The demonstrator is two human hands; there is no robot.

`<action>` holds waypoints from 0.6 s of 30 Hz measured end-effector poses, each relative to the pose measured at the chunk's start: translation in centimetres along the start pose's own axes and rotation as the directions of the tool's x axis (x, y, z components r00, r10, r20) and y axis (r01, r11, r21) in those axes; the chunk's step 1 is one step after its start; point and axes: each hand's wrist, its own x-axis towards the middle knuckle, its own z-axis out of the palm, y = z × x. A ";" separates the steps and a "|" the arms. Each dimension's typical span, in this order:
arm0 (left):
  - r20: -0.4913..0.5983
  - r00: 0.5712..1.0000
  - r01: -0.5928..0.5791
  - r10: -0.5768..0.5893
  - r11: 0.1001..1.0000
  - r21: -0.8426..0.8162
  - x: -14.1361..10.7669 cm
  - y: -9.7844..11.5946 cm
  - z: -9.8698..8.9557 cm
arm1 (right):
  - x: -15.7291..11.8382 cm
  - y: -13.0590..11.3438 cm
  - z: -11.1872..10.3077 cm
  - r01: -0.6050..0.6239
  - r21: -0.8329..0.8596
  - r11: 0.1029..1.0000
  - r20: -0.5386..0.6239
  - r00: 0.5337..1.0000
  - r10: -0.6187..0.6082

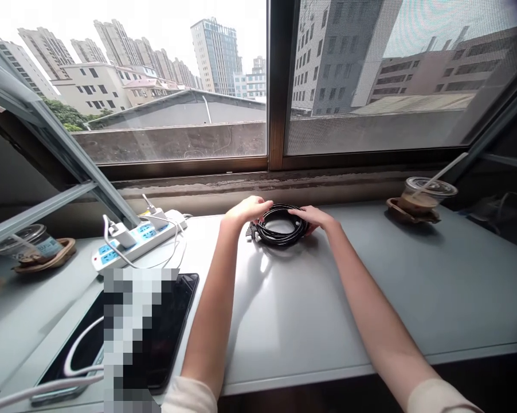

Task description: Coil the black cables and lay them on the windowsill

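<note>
A coiled black cable (279, 238) sits at the far side of the white table, with a dark connector (250, 232) showing at its left. My left hand (249, 210) grips the coil's left side, thumb over the top. On the opposite side, my right hand (312, 217) holds the coil with its fingers partly hidden behind and under the loops. The coil's near edge is at or just above the tabletop; I cannot tell whether it touches.
To the left lies a white power strip (133, 244) with chargers plugged in. Closer in are a black tablet (176, 321) and a white cable (69, 350), partly pixelated. Drink cups in cardboard holders stand at right (422, 198) and far left. A window (275, 86) closes off the back.
</note>
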 end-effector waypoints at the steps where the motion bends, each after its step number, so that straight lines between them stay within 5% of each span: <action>1: 0.076 0.996 0.052 -0.054 0.998 0.023 0.0 -0.5 -0.4 | 0.0 -0.3 0.5 0.013 0.010 1.000 0.026 1.000 -0.013; 4: 0.183 0.958 0.205 -0.221 0.973 0.105 -0.1 -2.2 -1.7 | -0.3 -1.4 2.2 0.058 0.058 0.997 0.128 0.990 -0.065; 8: 0.035 0.927 0.366 -0.374 0.921 0.132 -1.3 -4.1 -3.7 | -1.0 -3.1 4.5 0.139 0.183 0.973 0.290 0.938 -0.188; 18: -0.116 0.928 0.362 -0.355 0.931 0.043 -2.7 -6.5 -5.5 | -2.5 -4.7 10.4 0.219 0.461 0.860 0.491 0.744 -0.453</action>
